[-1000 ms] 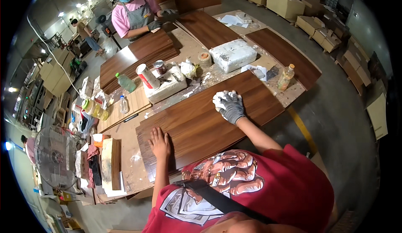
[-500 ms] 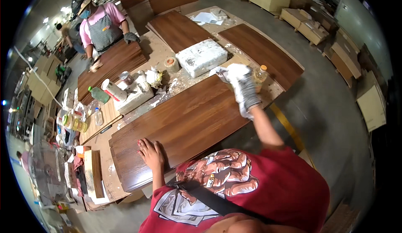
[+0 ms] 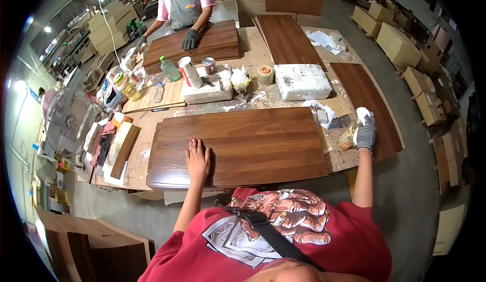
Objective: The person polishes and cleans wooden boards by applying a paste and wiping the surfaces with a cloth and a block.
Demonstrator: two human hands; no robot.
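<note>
A dark brown wood-grain panel (image 3: 263,140) lies flat across the near side of the work table, apparently on top of others. My bare left hand (image 3: 198,161) rests flat on its left part, fingers spread. At the panel's right end, my right hand (image 3: 365,130) wears a grey-white glove. It is closed at the top of a clear bottle (image 3: 347,138) of yellowish liquid, whose cap is hidden behind the glove. Just left of the bottle lie a printed paper sheet (image 3: 328,110) and a small pale block.
White paint-spotted blocks (image 3: 304,83) stand along the table's middle, with a tape roll (image 3: 265,74), cans and a green bottle (image 3: 169,69). More brown panels (image 3: 286,41) lie behind and right. Across the table, a gloved co-worker (image 3: 185,8) handles stacked panels. A fan (image 3: 68,120) stands left.
My right hand has moved from the panel's far right corner to the bottle and closed at its top. My left hand stays flat on the panel. The view has turned left.
</note>
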